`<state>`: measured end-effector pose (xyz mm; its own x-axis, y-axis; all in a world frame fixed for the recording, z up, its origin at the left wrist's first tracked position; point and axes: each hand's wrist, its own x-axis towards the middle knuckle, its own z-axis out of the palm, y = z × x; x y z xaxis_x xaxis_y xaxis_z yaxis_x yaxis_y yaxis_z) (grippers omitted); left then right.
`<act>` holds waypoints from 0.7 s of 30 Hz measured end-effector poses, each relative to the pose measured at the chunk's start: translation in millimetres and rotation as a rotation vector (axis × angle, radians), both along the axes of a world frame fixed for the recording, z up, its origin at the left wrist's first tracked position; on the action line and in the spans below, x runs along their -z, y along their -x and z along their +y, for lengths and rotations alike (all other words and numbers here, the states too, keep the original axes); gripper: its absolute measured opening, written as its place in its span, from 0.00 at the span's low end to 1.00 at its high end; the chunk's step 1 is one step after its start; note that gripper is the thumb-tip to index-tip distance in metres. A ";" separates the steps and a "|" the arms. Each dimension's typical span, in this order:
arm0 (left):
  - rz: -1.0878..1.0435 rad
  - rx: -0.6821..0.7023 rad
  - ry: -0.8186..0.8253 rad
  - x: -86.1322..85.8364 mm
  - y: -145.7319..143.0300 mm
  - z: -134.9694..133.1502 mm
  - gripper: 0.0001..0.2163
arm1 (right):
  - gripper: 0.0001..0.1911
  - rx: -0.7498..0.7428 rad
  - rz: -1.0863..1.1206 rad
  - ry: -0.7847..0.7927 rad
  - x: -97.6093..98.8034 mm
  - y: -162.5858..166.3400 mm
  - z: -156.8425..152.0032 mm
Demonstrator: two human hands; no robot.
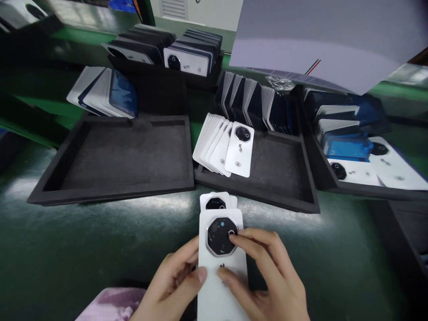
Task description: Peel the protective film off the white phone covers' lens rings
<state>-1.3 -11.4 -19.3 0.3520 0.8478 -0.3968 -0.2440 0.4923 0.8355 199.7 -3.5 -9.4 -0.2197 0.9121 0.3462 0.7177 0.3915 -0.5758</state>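
A white phone back cover (219,267) with a black octagonal camera ring lies face up at the bottom centre, on top of a small stack of like covers (217,200). My left hand (172,285) grips its left edge, thumb pressed on the face. My right hand (267,276) rests on its right side, with the forefinger at the camera ring and the thumb on the lower face.
An empty black foam tray (117,156) sits at the left. A middle tray (277,178) holds fanned white covers (224,147) and rows of upright ones. More trays of covers stand behind and at the right. A pink cloth (110,305) lies at bottom left.
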 end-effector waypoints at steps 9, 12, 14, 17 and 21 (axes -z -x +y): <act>0.304 -0.080 -0.418 -11.4 -15.2 5.3 0.33 | 0.12 -0.007 0.014 -0.091 5.2 13.1 0.1; 0.352 -0.034 -0.507 -12.1 -15.8 8.3 0.38 | 0.10 0.002 -0.036 -0.147 6.7 15.7 -1.3; 0.407 0.040 -0.501 -12.0 -13.5 8.5 0.37 | 0.09 0.007 -0.057 -0.182 7.2 18.5 -1.5; 0.532 0.163 -0.473 -12.9 -8.7 7.3 0.33 | 0.08 0.008 -0.081 -0.207 8.4 23.6 -1.9; 0.621 0.219 -0.484 -13.4 -4.5 6.6 0.31 | 0.06 0.016 -0.100 -0.216 10.2 28.6 -2.9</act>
